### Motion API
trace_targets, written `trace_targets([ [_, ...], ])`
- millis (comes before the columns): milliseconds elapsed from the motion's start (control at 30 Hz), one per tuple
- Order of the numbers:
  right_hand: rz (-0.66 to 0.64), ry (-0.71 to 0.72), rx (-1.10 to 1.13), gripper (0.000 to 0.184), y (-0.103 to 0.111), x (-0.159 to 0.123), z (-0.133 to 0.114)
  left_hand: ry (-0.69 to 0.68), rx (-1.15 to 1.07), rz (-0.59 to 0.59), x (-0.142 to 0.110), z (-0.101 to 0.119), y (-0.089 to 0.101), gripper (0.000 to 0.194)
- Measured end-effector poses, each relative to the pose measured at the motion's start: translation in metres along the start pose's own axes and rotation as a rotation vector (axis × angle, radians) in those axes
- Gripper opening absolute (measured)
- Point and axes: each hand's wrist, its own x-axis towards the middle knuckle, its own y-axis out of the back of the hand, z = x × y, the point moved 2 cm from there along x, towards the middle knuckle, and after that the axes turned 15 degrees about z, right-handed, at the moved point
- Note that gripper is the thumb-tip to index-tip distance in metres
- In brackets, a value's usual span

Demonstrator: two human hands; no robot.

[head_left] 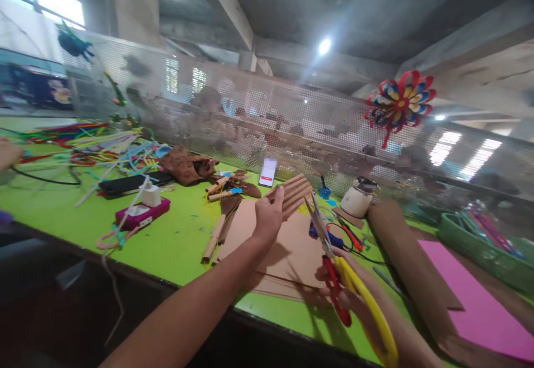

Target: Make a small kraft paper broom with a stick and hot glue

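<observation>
My left hand (pixel 269 212) grips a piece of corrugated cardboard (pixel 297 194) by its left end, thumb on top, held up above the table. In my right hand (pixel 350 290) is a pair of scissors (pixel 321 226) with one red and one yellow handle. Its blades point up and away, with the tips at the cardboard's right edge; I cannot tell whether they touch it. Flat brown cardboard sheets (pixel 250 234) lie on the green table beneath both hands. A blue-handled tool (pixel 334 239) with a cord rests just behind the scissors.
Cardboard rolls (pixel 214 239) lie left of the sheets. A magenta power strip (pixel 144 213), brown crumpled material (pixel 187 165) and pipe cleaners (pixel 112 145) are further left. A phone (pixel 267 172) stands behind. To the right are a jug (pixel 357 198), pink sheet (pixel 479 307) and green basket (pixel 479 251). Another person's hand (pixel 9 152) shows far left.
</observation>
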Motion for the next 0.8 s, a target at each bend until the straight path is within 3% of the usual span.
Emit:
trace_targets([
  [100, -0.101, -0.13, 0.089, 0.056, -0.03, 0.007, -0.009, -0.078, 0.028, 0.163, 0.015, 0.007, 0.01, 0.048],
  [233, 0.014, -0.134, -0.027, 0.048, -0.055, 0.003, -0.017, -0.206, 0.091, 0.291, 0.03, 0.011, 0.02, 0.044],
  [367, 0.048, -0.127, -0.084, 0.049, -0.066, 0.002, -0.026, -0.333, 0.161, 0.237, 0.023, 0.016, 0.019, 0.043],
  [533, 0.046, -0.124, -0.044, 0.046, -0.065, 0.012, -0.038, -0.37, 0.165, 0.082, 0.004, 0.02, 0.015, 0.04],
  [633, 0.123, -0.137, 0.072, 0.044, -0.068, 0.012, -0.034, -0.394, 0.156, 0.019, -0.003, 0.021, 0.014, 0.038],
  [800, 0.142, -0.145, 0.118, 0.039, -0.074, 0.008, -0.022, -0.386, 0.173, -0.02, -0.007, 0.019, 0.012, 0.036],
])
